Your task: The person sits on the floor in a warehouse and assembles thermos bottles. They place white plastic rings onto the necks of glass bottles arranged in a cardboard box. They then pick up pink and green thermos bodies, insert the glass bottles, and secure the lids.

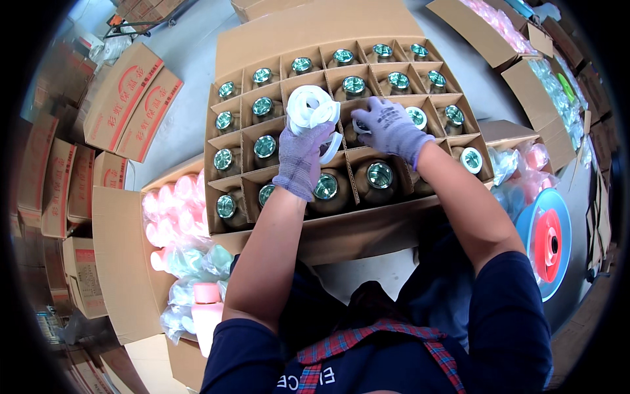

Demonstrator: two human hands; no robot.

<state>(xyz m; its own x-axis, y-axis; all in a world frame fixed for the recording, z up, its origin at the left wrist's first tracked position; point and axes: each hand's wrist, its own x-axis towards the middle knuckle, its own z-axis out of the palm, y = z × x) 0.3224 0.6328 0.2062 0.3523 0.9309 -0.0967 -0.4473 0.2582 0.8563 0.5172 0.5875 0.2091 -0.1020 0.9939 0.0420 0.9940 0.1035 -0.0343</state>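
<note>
A big cardboard box point(341, 231) with a divider grid holds several brown flasks with shiny green-silver mouths point(379, 175). My left hand point(302, 152), in a purple knit glove, holds a stack of white plastic rings point(312, 108) above the middle cells. My right hand point(388, 126), also gloved, presses a white ring down onto a flask in a centre cell. Two flasks on the right carry a white ring point(471, 159) on their mouths.
An open carton on my left holds pink and pale green plastic parts in bags point(180, 217). Printed cartons point(125, 98) are stacked at the left. A blue and red reel point(546, 240) stands at the right, beside more open cartons point(499, 29).
</note>
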